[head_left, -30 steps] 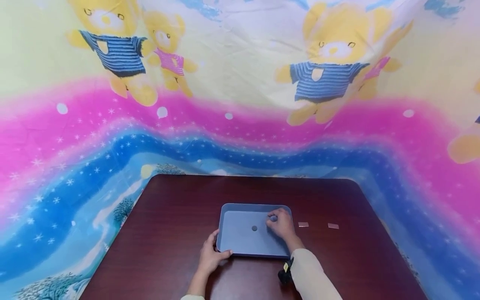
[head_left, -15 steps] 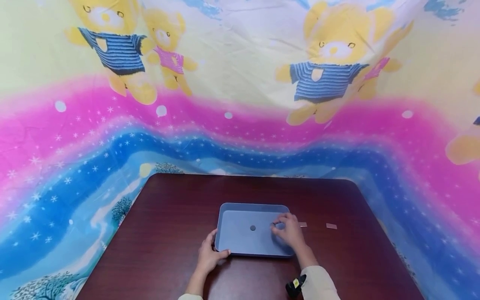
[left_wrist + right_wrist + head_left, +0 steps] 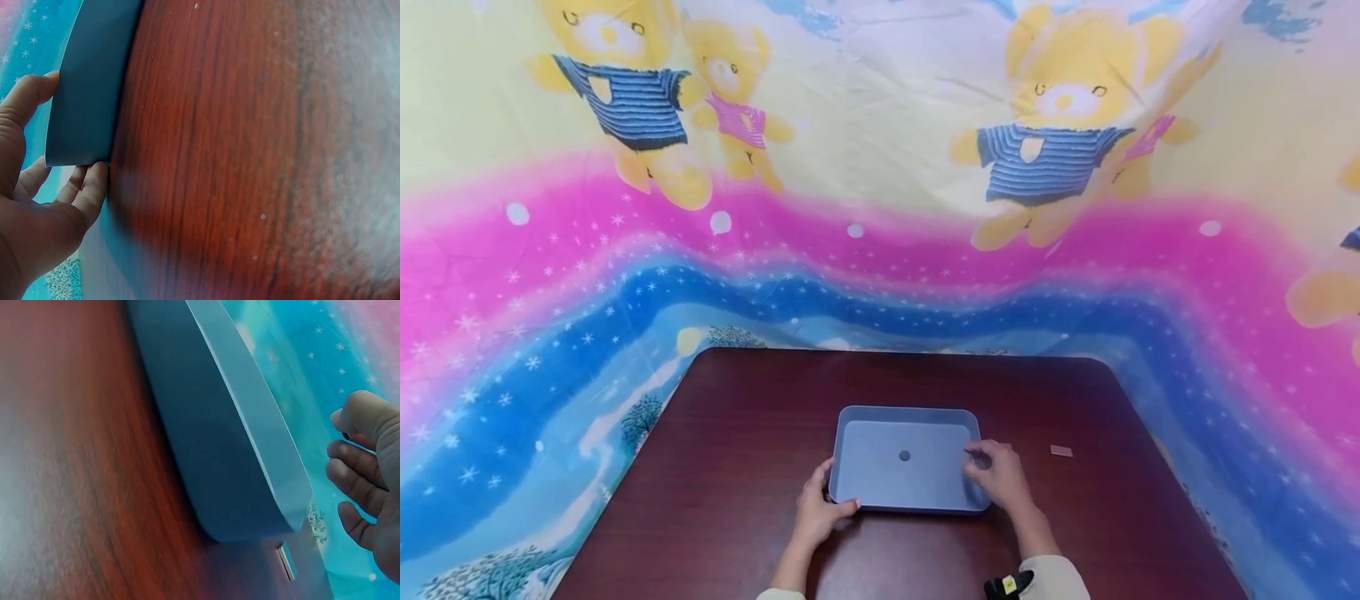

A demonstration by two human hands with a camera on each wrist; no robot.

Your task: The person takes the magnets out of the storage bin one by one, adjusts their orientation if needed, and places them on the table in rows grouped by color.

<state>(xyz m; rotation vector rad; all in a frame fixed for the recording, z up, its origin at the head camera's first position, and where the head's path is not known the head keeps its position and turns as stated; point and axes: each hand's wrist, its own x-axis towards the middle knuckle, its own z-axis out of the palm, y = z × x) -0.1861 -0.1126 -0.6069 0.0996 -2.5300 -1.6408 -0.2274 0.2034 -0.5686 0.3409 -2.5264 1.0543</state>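
Note:
A shallow grey-blue tray (image 3: 887,493) lies on the table, with a small dark round disc (image 3: 905,456) near the middle of its floor. My left hand (image 3: 815,510) grips the tray's near left corner. In the left wrist view that hand's thumb (image 3: 44,87) presses one side of the tray's wall and the fingers bear on the other. My right hand (image 3: 1002,479) is over the tray's right rim, thumb and forefinger together. A dark sliver (image 3: 345,435) shows between those fingertips in the right wrist view; most of it is hidden.
Right of the tray lies a small flat, pale, shiny rectangle (image 3: 1061,451) on the dark red-brown table (image 3: 760,417). The right wrist view has a pale rectangle (image 3: 287,560) beyond the tray's end. A printed bear cloth (image 3: 880,167) hangs behind the table.
My right hand has moved from inside the tray rightward and nearer to me, over the right rim. It now hides the nearer pale rectangle. My left hand has kept its hold.

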